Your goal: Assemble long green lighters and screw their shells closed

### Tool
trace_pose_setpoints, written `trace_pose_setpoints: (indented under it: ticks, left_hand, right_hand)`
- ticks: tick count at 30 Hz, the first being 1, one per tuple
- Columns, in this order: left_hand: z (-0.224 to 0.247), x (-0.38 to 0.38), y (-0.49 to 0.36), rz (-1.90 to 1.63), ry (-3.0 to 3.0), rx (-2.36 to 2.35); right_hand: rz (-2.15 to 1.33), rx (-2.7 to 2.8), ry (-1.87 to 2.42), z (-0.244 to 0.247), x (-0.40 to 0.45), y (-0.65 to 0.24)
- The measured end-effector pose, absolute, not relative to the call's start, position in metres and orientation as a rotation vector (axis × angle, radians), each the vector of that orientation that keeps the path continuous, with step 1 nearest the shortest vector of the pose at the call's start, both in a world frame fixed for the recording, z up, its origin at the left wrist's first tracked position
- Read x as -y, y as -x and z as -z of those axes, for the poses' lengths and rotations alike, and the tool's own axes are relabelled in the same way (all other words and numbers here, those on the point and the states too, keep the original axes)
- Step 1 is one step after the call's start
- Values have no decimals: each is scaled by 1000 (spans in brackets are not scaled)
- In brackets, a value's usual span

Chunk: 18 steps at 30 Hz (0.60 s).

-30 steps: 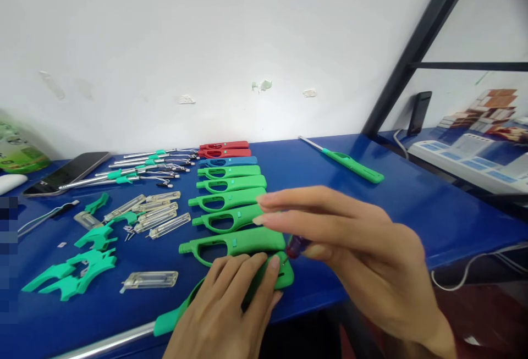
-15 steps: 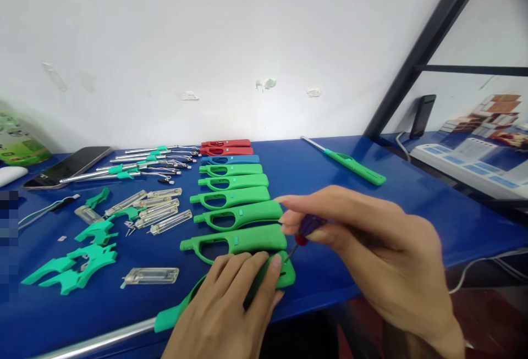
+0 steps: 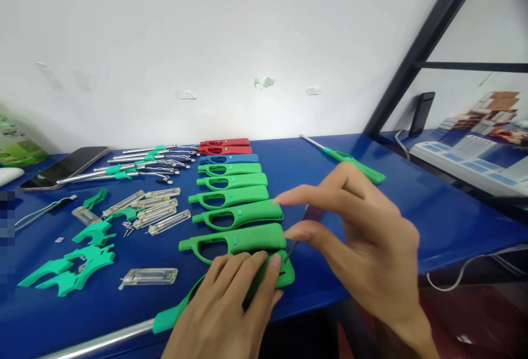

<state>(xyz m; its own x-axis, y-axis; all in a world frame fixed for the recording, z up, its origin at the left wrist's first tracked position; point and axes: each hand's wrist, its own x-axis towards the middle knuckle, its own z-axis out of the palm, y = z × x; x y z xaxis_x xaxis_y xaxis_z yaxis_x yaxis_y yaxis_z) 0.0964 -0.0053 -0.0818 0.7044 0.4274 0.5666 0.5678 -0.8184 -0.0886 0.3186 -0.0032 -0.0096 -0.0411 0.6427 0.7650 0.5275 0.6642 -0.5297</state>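
Note:
My left hand (image 3: 231, 298) is wrapped over a green gas lighter (image 3: 167, 319) with a long metal tube, pressing it down near the table's front edge. Over the handle's end, my right hand (image 3: 363, 243) has a small screwdriver (image 3: 315, 213). Its thin shaft slants down to the green handle beside my left fingertips. Thumb and index finger of that hand are spread; its other fingers, on the purple grip, are partly hidden. Just behind lies a row of green handle shells (image 3: 247, 238), with a blue shell (image 3: 231, 159) and red shells (image 3: 225, 142) further back.
Left on the blue table (image 3: 297, 177) are clear fuel tanks (image 3: 150, 276), teal triggers (image 3: 78, 271), metal tubes with wires (image 3: 124, 175) and a phone (image 3: 66, 167). Another green lighter (image 3: 355, 165) lies at the back right. A black metal frame (image 3: 412, 67) stands at the right.
My right thumb and index finger have spread apart around the screwdriver's grip, and the hand has turned. My left hand stays on the lighter. The view has shifted slightly.

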Motion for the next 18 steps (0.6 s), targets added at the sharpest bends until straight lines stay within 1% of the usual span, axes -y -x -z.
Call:
trace_pose_setpoints:
  ticks: [5, 7, 10, 12, 15, 18]
  left_hand:
    - [81, 5, -97, 800, 2670, 800]
    - [81, 5, -97, 809, 2676, 798]
    - [80, 5, -97, 814, 2676, 801]
    - [81, 5, -97, 823, 2673, 802]
    - [81, 5, -99, 840, 2675, 807]
    - [81, 5, -100, 850, 2667, 820]
  right_hand:
    - [-498, 1744, 805, 10, 8, -320]
    - [-462, 1668, 783, 11, 8, -316]
    - [-296, 1638, 813, 12, 7, -313]
    - [-330, 1708, 830, 11, 8, -315]
    - [-491, 1771, 809, 10, 9, -316]
    - [-379, 1685, 833, 11, 9, -313]
